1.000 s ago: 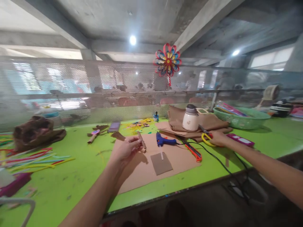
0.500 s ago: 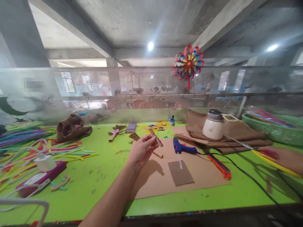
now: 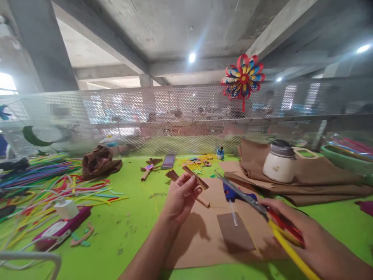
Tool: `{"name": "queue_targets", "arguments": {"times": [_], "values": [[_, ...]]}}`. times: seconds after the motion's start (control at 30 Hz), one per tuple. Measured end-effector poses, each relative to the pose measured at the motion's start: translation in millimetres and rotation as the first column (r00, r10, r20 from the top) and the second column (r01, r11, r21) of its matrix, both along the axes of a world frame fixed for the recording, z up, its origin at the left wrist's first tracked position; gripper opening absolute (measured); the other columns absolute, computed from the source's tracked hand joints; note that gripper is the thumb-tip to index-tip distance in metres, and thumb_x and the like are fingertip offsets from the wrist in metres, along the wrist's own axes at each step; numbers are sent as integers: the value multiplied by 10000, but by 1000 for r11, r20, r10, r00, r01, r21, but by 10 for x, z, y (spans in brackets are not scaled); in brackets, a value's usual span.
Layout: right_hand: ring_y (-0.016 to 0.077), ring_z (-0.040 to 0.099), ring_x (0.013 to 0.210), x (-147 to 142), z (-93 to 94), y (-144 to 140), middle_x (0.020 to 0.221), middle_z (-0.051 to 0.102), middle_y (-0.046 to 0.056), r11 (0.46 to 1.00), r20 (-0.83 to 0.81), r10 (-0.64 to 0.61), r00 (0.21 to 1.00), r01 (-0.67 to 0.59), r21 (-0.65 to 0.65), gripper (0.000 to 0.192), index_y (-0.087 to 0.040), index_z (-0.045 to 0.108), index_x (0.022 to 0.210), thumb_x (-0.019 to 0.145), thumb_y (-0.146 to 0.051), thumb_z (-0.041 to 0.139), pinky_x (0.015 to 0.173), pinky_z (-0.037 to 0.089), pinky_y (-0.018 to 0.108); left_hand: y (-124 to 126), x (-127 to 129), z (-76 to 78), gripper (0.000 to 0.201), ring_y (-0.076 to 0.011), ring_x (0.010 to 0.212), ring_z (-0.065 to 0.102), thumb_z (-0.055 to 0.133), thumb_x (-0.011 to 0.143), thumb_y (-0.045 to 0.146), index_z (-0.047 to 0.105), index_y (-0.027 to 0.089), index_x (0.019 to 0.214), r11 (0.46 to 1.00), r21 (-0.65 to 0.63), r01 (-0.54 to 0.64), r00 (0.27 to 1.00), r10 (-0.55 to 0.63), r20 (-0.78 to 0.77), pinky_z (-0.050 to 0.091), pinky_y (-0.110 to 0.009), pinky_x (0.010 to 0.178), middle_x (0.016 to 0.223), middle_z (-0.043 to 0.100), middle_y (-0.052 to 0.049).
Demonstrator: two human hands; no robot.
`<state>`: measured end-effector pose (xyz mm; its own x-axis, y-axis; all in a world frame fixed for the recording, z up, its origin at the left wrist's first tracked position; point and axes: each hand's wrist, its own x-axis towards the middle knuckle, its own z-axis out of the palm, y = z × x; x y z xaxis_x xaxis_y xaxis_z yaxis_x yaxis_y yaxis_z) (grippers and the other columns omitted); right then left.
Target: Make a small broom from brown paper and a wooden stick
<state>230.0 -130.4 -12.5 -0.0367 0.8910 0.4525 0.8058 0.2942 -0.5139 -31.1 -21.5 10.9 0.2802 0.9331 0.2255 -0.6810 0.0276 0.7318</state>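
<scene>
My left hand [image 3: 181, 195] pinches a brown cardboard strip [image 3: 196, 177] and holds it up above the brown cardboard sheet [image 3: 204, 237] on the green table. My right hand [image 3: 303, 229] grips scissors [image 3: 262, 212] with yellow and red handles. Their metal blades point up and left toward the strip, a short gap away. A blue glue gun [image 3: 234, 196] lies on the sheet behind the blades, its glue stick over a small dark cardboard rectangle [image 3: 235, 236]. A rolled brown stick [image 3: 203, 202] lies just below my left fingers.
Coloured pipe cleaners [image 3: 58, 182] sprawl over the left of the table beside a magenta device [image 3: 62, 229]. Folded brown fabric [image 3: 314, 177] with a white jar [image 3: 279, 161] lies right, next to a green basket [image 3: 346, 153]. A perforated screen [image 3: 175, 116] with a paper pinwheel [image 3: 243, 79] closes the back.
My right hand has picked up the scissors from the right and carried them leftward toward the strip. The view has turned left, and my left hand has kept the strip raised.
</scene>
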Motion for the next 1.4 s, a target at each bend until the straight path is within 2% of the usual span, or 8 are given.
{"name": "queue_targets", "arguments": {"times": [0.1,0.23,0.37,0.53,0.67,0.77,0.93,1.4], "values": [[238,653,853,-171,23,93,1038,670,93,995,-46,72,996,-75,-68,505,-292,592,1126,634,-381,660,701,538,267,-6,-7,26,149,-70,666,574,731,684,166,638,146,799,1000,-6,-13,1000,13,9,460,-161,587,758,637,-5],[206,644,833,-306,59,108,970,672,41,995,-95,19,995,-29,-98,458,-269,592,1078,632,-345,661,724,536,262,-17,-11,49,124,-73,683,590,715,702,145,644,139,804,999,-32,-34,999,34,15,491,-180,638,792,646,-10],[202,637,891,-388,104,112,992,666,17,995,-66,53,996,-58,-75,476,-286,583,1086,623,-315,689,782,528,260,-25,-4,48,111,-73,682,596,702,708,118,655,132,807,999,-34,-19,999,20,32,505,-191,671,794,648,-9],[240,618,995,-368,119,151,1153,615,39,998,70,55,996,-53,-33,546,-305,529,1177,653,-320,682,808,534,306,-28,17,49,113,-87,717,596,685,725,123,662,119,836,1000,-14,2,1000,-2,-4,510,-206,702,824,650,-24],[234,614,1022,-308,129,160,1168,613,54,990,196,133,972,-139,18,542,-284,508,1213,693,-325,654,813,538,293,-37,30,61,118,-100,746,599,691,716,122,666,127,831,1000,5,-9,1000,9,-8,505,-230,750,809,654,-22],[222,605,1045,-282,130,148,1187,606,48,985,255,146,956,-165,56,557,-281,494,1228,696,-324,654,819,537,274,-45,33,63,110,-100,750,599,680,729,129,670,130,839,999,37,7,1000,-7,-5,498,-226,756,801,655,-23],[239,606,1043,-298,139,107,1188,607,56,992,249,75,966,-98,81,559,-280,499,1225,694,-345,660,815,541,301,-56,28,48,109,-110,788,591,649,758,127,667,139,865,997,64,42,999,-41,-8,495,-240,764,854,647,-31],[238,603,1051,-297,203,57,1171,613,53,986,355,45,934,-99,134,559,-282,466,1254,735,-391,641,810,548,303,-76,35,48,103,-105,786,579,631,771,115,663,142,864,995,68,77,997,-76,-12,496,-236,763,851,627,-24]]}}
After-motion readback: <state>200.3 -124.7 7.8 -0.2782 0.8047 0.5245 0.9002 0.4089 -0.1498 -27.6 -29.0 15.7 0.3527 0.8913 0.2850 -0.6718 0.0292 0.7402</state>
